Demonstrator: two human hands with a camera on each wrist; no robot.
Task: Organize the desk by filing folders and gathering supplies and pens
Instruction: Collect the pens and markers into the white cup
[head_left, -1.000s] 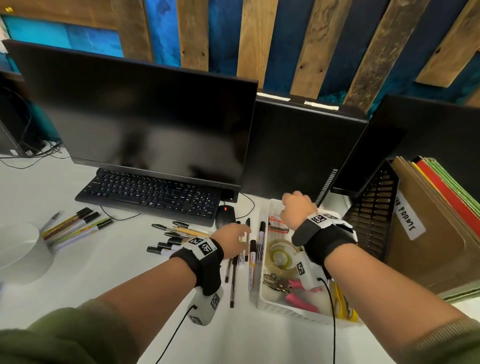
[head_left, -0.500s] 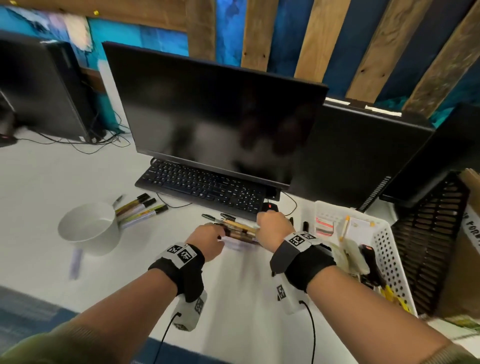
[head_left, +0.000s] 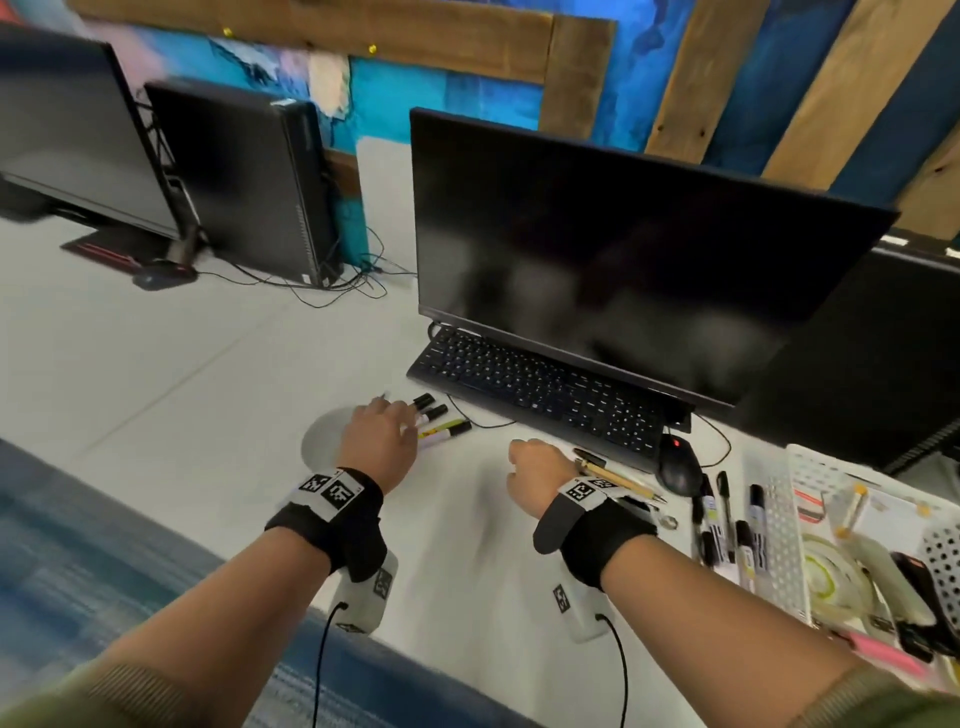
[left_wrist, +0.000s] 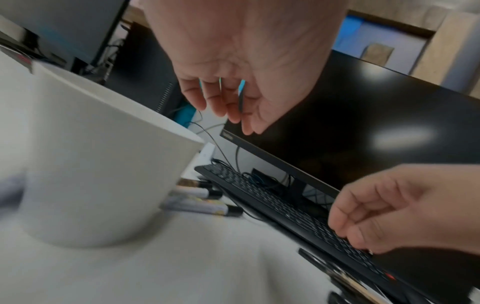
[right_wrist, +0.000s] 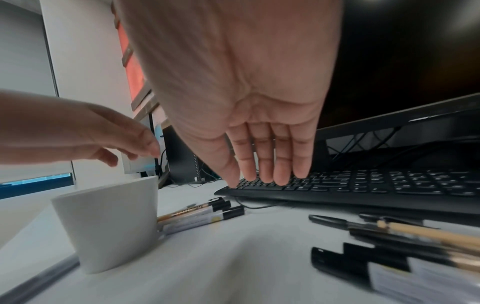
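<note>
A white cup (head_left: 318, 437) stands on the desk left of the keyboard, with three markers (head_left: 441, 420) lying beside it. My left hand (head_left: 395, 427) hovers over the cup, fingers loosely bent and empty, as the left wrist view shows (left_wrist: 226, 115). My right hand (head_left: 522, 462) hangs above the desk in front of the keyboard, fingers straight and holding nothing (right_wrist: 267, 176). A pile of pens and pencils (head_left: 618, 479) lies just right of it, near the mouse. More markers (head_left: 727, 519) lie along the white basket (head_left: 779, 525).
A black keyboard (head_left: 540, 395) and monitor (head_left: 623, 249) stand behind the hands, with a black mouse (head_left: 678, 470) to the right. The basket holds tape and other supplies. A second monitor and computer tower (head_left: 249, 182) stand at the far left.
Both hands left the pen pile near the mouse and moved left. The left hand now hovers over the cup. The head view swung left.
</note>
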